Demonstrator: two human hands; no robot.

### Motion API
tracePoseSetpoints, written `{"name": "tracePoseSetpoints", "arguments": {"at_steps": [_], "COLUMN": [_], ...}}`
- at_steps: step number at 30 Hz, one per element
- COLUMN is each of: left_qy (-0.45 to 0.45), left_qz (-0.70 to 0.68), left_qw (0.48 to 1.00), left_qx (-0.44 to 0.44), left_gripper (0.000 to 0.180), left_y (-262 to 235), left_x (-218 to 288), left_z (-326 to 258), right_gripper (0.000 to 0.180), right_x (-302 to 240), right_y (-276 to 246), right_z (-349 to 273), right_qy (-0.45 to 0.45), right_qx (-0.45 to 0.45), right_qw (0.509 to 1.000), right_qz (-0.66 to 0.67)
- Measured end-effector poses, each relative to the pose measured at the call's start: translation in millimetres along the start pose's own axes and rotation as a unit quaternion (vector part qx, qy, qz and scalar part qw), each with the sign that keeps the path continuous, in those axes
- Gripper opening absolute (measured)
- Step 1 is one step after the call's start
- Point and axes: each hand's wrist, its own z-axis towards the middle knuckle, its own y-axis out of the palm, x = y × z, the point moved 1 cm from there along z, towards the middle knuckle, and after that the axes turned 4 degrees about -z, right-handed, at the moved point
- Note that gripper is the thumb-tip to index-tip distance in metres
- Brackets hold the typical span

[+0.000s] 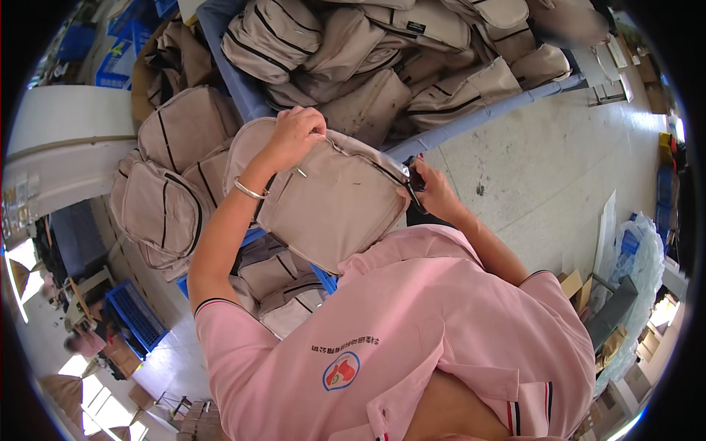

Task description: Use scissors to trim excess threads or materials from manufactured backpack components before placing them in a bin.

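Observation:
A beige backpack [334,198] lies in front of my chest, its broad flat panel facing up and its near edge against my pink shirt. My left hand [298,134] is closed on the far edge of the backpack, fingers pinching the fabric by the seam. At the backpack's right corner, my right hand [435,192] is closed round a pair of black scissors [414,184]. The scissors are right beside the dark-edged seam; whether their blades touch it I cannot tell.
A large blue-lined bin [471,126] full of beige backpacks [360,55] stands beyond my hands. More backpacks [168,202] are stacked at the left, and several sit in a blue crate below. Clear plastic wrapping [647,272] and boxes stand at the right.

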Motion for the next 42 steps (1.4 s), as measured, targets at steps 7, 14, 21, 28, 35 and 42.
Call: {"name": "tracePoseSetpoints", "arguments": {"at_steps": [7, 14, 21, 28, 35, 42], "left_qy": [0.066, 0.071, 0.005, -0.029, -0.013, -0.026], "left_qz": [-0.108, -0.1, -0.023, -0.143, -0.142, -0.182], "left_qw": [0.992, 0.992, 1.0, 0.989, 0.989, 0.983], "left_qx": [0.012, 0.003, 0.021, 0.034, 0.041, 0.029], "left_gripper": [0.009, 0.012, 0.016, 0.016, 0.015, 0.015], "left_y": [-18, -21, -41, -38, -38, -39], "left_x": [6, 3, -1, -17, -24, -20], "left_z": [0, 5, 9, 12, 13, 13], "right_gripper": [0.038, 0.032, 0.022, 0.038, 0.057, 0.064], "right_x": [-61, -65, -32, -37, -27, -44], "right_y": [22, 37, 37, 14, 5, 18], "right_z": [56, 108, 115, 87, 14, 28], "right_qy": [-0.21, -0.091, 0.042, 0.024, -0.049, -0.017], "right_qx": [0.123, 0.061, -0.029, 0.107, 0.063, 0.06], "right_qw": [0.959, 0.994, 0.919, 0.994, 0.946, 0.937], "right_qz": [-0.142, -0.01, 0.39, -0.023, -0.315, -0.344]}}
